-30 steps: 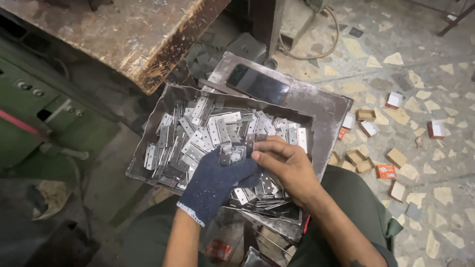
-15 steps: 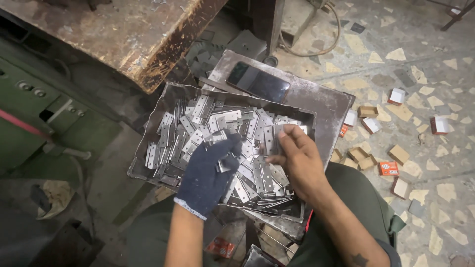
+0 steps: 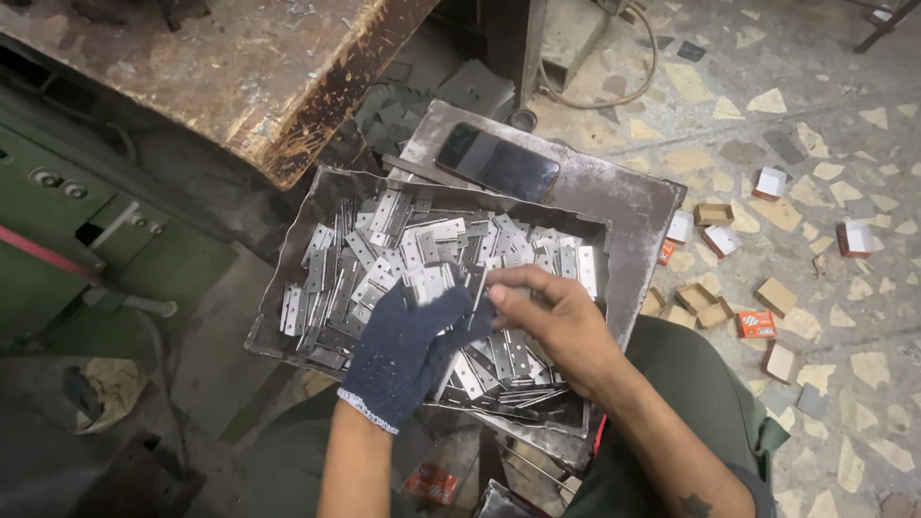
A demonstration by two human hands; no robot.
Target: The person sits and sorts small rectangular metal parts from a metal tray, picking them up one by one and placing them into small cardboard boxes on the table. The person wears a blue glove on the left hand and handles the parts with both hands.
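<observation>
A dented metal tray (image 3: 288,331) on my lap holds several small silver hinges (image 3: 403,254) in a loose heap. My left hand (image 3: 413,345), in a dark blue knit glove, lies over the heap's near side, its fingers curled around hinges. My bare right hand (image 3: 556,317) meets it from the right, thumb and fingers pinching a hinge at the glove's fingertips.
A black phone (image 3: 497,163) lies on a flat metal plate (image 3: 633,206) behind the tray. A worn wooden bench (image 3: 240,67) and green machine (image 3: 86,211) stand to the left. Several small cardboard boxes (image 3: 758,321) are scattered on the chipped stone floor at right.
My right hand lifted from the heap's near part toward its middle and now pinches a hinge against the gloved fingers. My gloved left hand shifted slightly.
</observation>
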